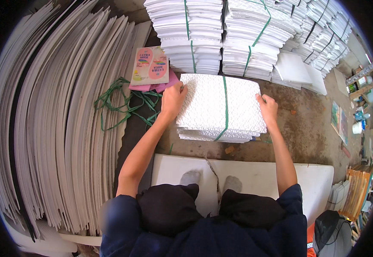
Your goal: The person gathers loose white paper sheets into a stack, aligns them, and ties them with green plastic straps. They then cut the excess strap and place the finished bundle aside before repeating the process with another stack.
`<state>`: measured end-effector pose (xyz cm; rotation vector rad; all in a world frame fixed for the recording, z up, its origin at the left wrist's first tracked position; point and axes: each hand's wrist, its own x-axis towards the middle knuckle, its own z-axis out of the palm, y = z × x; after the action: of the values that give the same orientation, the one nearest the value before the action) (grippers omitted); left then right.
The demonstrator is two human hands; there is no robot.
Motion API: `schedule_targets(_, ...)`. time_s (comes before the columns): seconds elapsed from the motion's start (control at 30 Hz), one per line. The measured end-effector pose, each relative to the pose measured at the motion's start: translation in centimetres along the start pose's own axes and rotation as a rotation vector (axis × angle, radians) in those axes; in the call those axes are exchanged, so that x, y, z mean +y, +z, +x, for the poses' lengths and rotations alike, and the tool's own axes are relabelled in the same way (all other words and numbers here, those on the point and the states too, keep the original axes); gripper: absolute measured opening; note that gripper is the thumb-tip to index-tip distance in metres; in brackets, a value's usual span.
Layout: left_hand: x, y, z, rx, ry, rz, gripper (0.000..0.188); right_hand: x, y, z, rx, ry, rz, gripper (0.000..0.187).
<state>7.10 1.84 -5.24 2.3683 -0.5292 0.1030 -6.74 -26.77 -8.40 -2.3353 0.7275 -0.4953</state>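
Note:
In front of me on the floor sits a stack of white textured sheets [203, 100], with a green strap [226, 98] running across its top from back to front. My left hand [173, 101] is closed on the stack's left edge, fingers curled at its far left corner. On the opposite side my right hand [268, 108] grips the right edge, thumb near the top surface. The undersides of the fingers are partly hidden by the sheets. Beside my left hand lie a printed pink and cream card package [150, 66] and a tangle of loose green strapping [122, 100].
Tall strapped stacks of white sheets [190, 25] stand behind, with more stacks [259, 43] to their right. A long row of upright grey-white sheets [66, 120] fills the left side. My feet rest on a white board [263, 175]. Shelved bottles and wooden frames [355, 192] line the right.

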Motion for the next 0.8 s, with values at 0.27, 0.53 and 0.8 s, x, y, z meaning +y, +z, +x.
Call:
schedule_targets(0.27,0.7,3.0,-0.9,-0.078,0.060,-0.028,0.024,-4.7,0.7,-0.6,-0.154,-0.084,-0.034,0.033)
schedule_targets(0.53,5.3,6.4,-4.2,-0.154,0.269,0.219,0.020,-8.3,0.9,-2.7,-0.291,-0.291,-0.121,0.019)
schedule_targets(0.8,7.6,7.9,-5.4,-0.078,0.222,0.292,0.028,-4.8,2.5,-3.6,-0.276,-0.406,0.023,0.006)
